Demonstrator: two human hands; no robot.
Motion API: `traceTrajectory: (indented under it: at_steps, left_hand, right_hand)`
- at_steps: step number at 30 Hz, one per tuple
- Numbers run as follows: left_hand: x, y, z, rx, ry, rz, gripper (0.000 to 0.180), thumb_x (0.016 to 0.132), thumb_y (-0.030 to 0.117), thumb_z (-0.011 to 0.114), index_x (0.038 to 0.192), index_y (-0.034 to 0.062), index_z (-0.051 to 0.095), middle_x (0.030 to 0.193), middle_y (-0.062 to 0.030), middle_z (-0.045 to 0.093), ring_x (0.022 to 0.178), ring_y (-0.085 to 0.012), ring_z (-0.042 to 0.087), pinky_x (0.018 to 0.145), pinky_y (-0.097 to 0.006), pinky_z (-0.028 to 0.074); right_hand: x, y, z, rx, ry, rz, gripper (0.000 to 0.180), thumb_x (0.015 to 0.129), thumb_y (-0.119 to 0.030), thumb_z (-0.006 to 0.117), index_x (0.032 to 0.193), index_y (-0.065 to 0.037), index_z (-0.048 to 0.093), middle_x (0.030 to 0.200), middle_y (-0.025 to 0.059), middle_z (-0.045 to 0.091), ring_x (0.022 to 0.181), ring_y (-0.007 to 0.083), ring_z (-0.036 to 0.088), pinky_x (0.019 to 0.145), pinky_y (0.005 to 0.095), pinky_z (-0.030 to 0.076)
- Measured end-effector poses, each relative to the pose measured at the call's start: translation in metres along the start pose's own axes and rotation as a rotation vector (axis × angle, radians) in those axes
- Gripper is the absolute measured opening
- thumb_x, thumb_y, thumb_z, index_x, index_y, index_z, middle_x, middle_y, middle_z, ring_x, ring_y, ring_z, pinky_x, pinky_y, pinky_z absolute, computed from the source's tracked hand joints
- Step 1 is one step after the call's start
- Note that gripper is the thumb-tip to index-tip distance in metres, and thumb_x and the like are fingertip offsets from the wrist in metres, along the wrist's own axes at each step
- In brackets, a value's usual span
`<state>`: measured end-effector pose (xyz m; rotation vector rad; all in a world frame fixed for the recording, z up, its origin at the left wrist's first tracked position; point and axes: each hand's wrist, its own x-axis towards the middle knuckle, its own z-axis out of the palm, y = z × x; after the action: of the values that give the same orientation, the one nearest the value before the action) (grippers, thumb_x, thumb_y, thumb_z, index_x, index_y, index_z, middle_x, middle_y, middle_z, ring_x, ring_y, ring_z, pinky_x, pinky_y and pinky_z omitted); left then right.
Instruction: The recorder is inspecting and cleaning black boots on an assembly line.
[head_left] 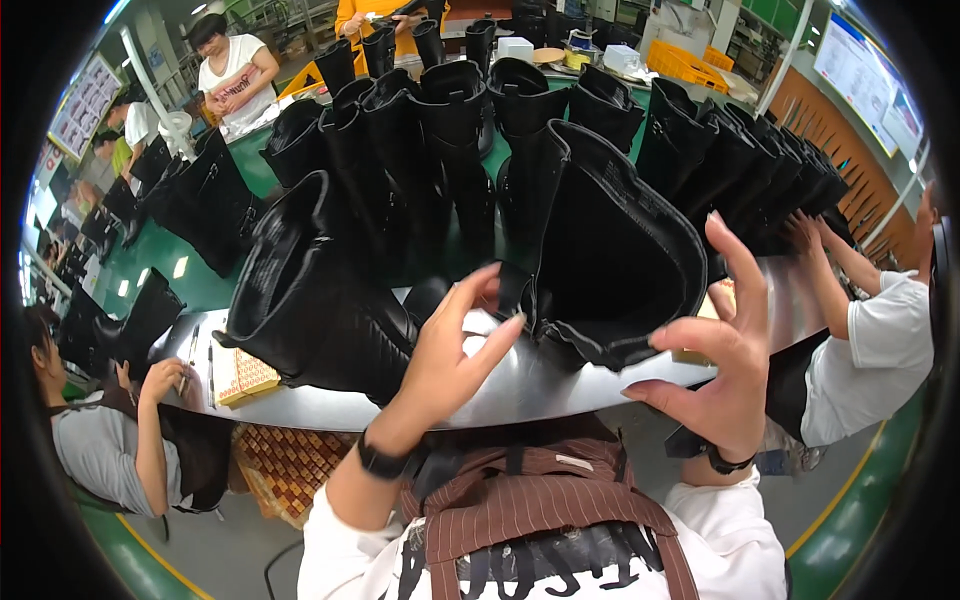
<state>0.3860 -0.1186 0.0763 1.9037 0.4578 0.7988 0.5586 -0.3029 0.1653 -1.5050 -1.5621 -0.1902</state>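
Observation:
A tall black boot (625, 240) stands before me on the metal table edge, its wide shaft opening turned toward me. My left hand (450, 350) is beside the boot's left edge, thumb and forefinger apart, near a loose black flap (515, 292). I cannot tell whether the fingertips touch it. My right hand (725, 365) is at the boot's lower right rim, with fingers spread and nothing gripped. Another tall black boot (320, 310) leans to the left of my left forearm. The boots' feet are mostly hidden.
Many black boots (455, 140) crowd the green table (205, 285) beyond. A yellow patterned pad (250, 376) lies by the left boot. Co-workers sit at left (120, 450) and right (870, 340); others stand across the table. Orange crates (690, 68) are at the back.

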Motion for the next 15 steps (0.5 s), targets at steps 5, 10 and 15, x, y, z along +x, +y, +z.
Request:
traceTrajectory:
  at_steps: [5, 10, 15]
  left_hand:
    - [0.063, -0.005, 0.026, -0.121, 0.26, 0.227, 0.077, 0.077, 0.021, 0.079, 0.141, 0.0065, 0.039, 0.128, -0.0153, 0.049, 0.115, -0.0246, 0.054, 0.089, -0.036, 0.048]
    - [0.089, 0.016, 0.041, 0.046, 0.441, 0.378, 0.065, 0.076, 0.018, 0.08, 0.132, 0.0024, 0.051, 0.12, -0.0132, 0.057, 0.105, -0.024, 0.058, 0.089, -0.034, 0.047]
    - [0.104, 0.011, 0.052, 0.228, 0.634, 0.567, 0.026, 0.08, 0.003, 0.074, 0.106, 0.0032, 0.071, 0.093, -0.0094, 0.068, 0.085, -0.0182, 0.064, 0.072, -0.026, 0.051]
  right_hand:
    - [-0.018, 0.012, 0.008, 0.116, 0.024, -0.009, 0.032, 0.054, -0.006, 0.086, 0.079, -0.014, 0.067, 0.142, 0.0227, 0.037, 0.135, 0.0452, 0.037, 0.101, 0.0477, 0.044]
    - [-0.022, 0.017, 0.01, 0.093, 0.065, -0.018, 0.027, 0.06, -0.007, 0.084, 0.078, -0.015, 0.066, 0.139, 0.0207, 0.04, 0.132, 0.0474, 0.04, 0.099, 0.0476, 0.045]
    - [-0.023, 0.019, 0.015, 0.053, 0.095, -0.033, 0.025, 0.064, -0.012, 0.085, 0.078, -0.015, 0.065, 0.136, 0.02, 0.042, 0.131, 0.0477, 0.041, 0.099, 0.0491, 0.044]
